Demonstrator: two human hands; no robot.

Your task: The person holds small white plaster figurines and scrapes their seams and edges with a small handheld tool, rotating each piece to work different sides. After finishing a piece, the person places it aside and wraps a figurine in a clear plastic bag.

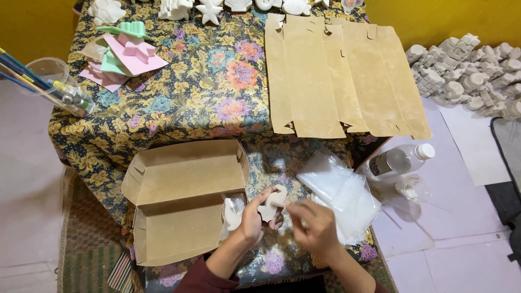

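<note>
Open box (179, 201) at table (179, 108) front-left edge, one bagged cast (233, 213) at its right end. Left hand (251, 220) grips a white plaster figure (273, 202) at front edge; right hand (316, 225) pinches its clear wrap, grip closed. Bags (342, 190) and flat cartons (342, 76) to the right: packing barely started. Floral cloth, yellow walls.
</note>
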